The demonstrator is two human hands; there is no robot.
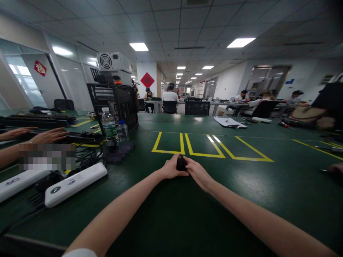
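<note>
Head view — held black object (181,164), 福 sign (40,67)

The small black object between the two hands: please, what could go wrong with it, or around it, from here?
The black object sits between the left hand and right hand; it might slip if either hand loosens. The taller bottle and blue-capped bottle stand close to the computer case; a knock could perhaps tip one against it.

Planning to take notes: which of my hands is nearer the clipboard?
Right. The right hand, on the right of the black object, has the clipboard ahead to its right; the left hand, left of the object, is farther.
</note>
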